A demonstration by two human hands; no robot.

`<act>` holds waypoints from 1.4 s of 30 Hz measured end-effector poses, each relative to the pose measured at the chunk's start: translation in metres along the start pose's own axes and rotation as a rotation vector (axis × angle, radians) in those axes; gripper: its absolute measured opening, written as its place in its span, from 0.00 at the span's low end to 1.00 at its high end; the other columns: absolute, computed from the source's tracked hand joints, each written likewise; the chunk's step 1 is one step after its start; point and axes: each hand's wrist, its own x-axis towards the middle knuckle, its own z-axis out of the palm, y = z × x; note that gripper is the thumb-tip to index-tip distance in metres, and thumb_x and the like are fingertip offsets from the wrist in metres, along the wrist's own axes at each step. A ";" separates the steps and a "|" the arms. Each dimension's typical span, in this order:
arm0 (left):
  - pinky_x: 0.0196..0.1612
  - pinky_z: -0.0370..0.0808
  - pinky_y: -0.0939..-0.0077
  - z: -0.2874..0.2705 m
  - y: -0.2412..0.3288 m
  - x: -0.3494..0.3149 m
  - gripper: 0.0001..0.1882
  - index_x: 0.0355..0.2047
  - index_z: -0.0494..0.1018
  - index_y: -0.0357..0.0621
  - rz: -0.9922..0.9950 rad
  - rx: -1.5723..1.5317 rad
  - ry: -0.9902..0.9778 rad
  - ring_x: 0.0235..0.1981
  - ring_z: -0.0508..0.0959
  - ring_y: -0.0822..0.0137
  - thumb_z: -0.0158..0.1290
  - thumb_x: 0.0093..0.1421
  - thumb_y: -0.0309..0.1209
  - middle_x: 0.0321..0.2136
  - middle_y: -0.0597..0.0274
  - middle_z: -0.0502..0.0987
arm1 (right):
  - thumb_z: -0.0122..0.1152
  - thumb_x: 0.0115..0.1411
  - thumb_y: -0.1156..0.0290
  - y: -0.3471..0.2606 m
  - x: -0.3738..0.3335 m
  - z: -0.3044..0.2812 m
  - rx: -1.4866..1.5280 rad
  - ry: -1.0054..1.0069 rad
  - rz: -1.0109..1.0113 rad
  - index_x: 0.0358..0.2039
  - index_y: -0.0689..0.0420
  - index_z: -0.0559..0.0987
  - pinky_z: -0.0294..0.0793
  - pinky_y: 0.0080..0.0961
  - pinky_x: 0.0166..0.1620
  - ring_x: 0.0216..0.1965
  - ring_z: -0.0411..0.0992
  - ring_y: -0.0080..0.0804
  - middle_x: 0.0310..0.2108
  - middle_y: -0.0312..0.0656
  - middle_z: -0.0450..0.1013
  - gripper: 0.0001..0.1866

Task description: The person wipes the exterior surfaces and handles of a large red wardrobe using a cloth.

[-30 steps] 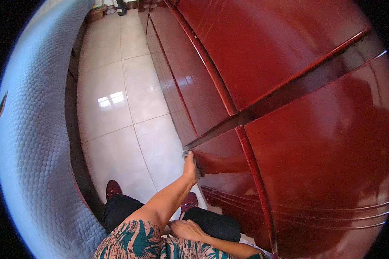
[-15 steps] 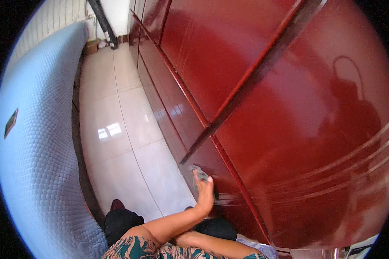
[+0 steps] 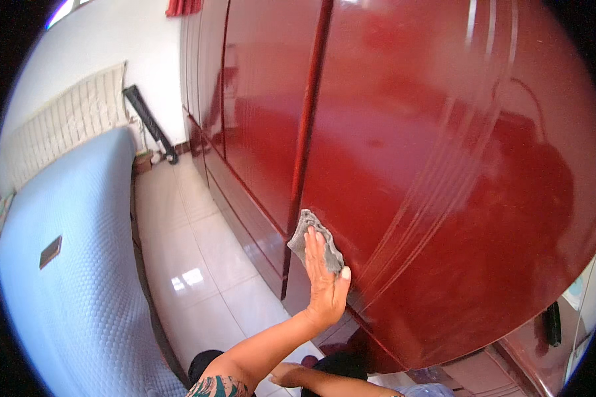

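A crumpled grey cloth (image 3: 299,243) lies against the glossy dark-red wardrobe door (image 3: 404,165), near its lower left edge. My left hand (image 3: 324,284) presses the cloth to that surface, fingers stretched upward over it and the thumb out to the right. Low in the picture, my right forearm comes in from the right, and my right hand (image 3: 285,375) rests below the left forearm, by my legs. Its fingers are too hidden to read.
On the left stands a bed with a light-blue quilted cover (image 3: 93,264), and a small dark flat object (image 3: 51,252) lies on it. Pale floor tiles (image 3: 198,245) run between bed and wardrobe. A long black object (image 3: 151,122) leans by the far wall.
My left hand has moved the cloth from the low drawer panel up onto the large door. The view has tilted up, showing more of the far wall.
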 end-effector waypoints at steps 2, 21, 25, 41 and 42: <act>0.66 0.34 0.50 -0.006 0.013 0.010 0.40 0.66 0.37 0.31 0.165 0.036 -0.052 0.68 0.36 0.41 0.46 0.62 0.35 0.67 0.39 0.36 | 0.47 0.60 0.63 0.008 0.015 0.007 -0.013 -0.049 -0.001 0.44 0.63 0.70 0.69 0.48 0.48 0.45 0.71 0.57 0.40 0.61 0.72 0.17; 0.66 0.39 0.52 -0.014 0.025 0.137 0.35 0.65 0.48 0.33 0.274 0.092 0.155 0.68 0.41 0.42 0.45 0.64 0.40 0.66 0.36 0.41 | 0.50 0.56 0.62 0.014 0.024 -0.008 -0.111 -0.022 0.069 0.42 0.61 0.75 0.70 0.47 0.46 0.43 0.72 0.56 0.39 0.57 0.74 0.18; 0.67 0.35 0.57 -0.008 0.006 0.042 0.40 0.64 0.43 0.27 -0.022 0.030 0.041 0.68 0.37 0.45 0.47 0.63 0.40 0.67 0.38 0.35 | 0.48 0.59 0.63 0.019 0.034 -0.007 -0.118 -0.031 -0.038 0.42 0.63 0.73 0.69 0.49 0.48 0.44 0.71 0.58 0.40 0.59 0.73 0.18; 0.65 0.38 0.43 0.003 0.110 0.082 0.38 0.63 0.58 0.57 0.723 0.289 -0.235 0.68 0.46 0.44 0.54 0.54 0.51 0.67 0.44 0.47 | 0.49 0.61 0.58 -0.009 -0.009 -0.033 -0.091 0.003 0.114 0.52 0.58 0.71 0.69 0.44 0.53 0.50 0.70 0.53 0.48 0.55 0.72 0.23; 0.65 0.38 0.44 0.000 0.113 0.100 0.39 0.65 0.56 0.55 0.659 0.307 -0.188 0.68 0.44 0.44 0.53 0.55 0.51 0.67 0.44 0.45 | 0.49 0.61 0.58 -0.009 -0.009 -0.033 -0.091 -0.009 0.115 0.52 0.58 0.71 0.69 0.44 0.53 0.50 0.70 0.53 0.48 0.55 0.72 0.23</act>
